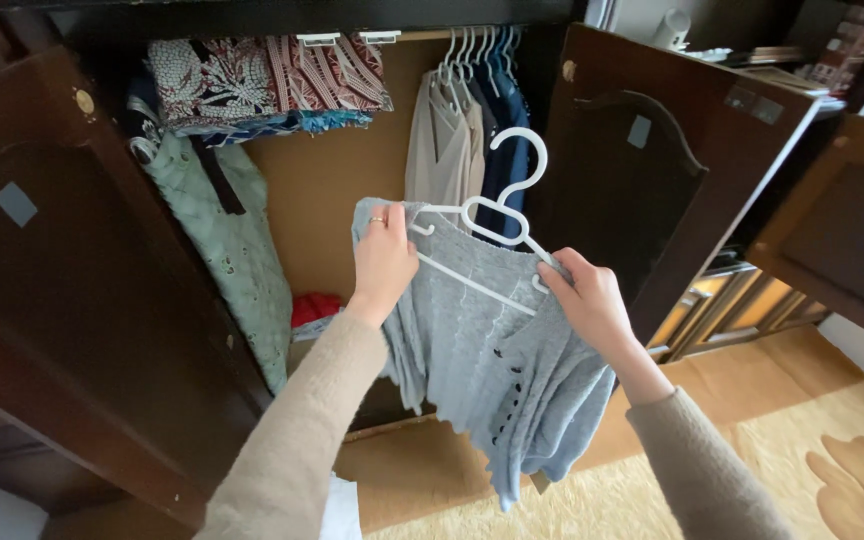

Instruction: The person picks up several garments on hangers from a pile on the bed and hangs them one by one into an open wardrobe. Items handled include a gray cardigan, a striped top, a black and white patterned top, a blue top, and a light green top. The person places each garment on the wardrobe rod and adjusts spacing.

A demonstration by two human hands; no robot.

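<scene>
Colours in front of you at the wardrobe

You have a pale grey-blue knitted top with dark buttons on a white hanger, and your sleeves are beige. The wardrobe doors are dark brown; inside you see a mint-green quilted garment, folded red-and-white patterned fabrics, beige and navy hanging clothes, and something red low down.

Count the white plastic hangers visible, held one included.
About 7: one white plastic hanger inside the grey knit cardigan in both hands; roughly six hooks bunched on the wardrobe rail. More may be hidden.
</scene>
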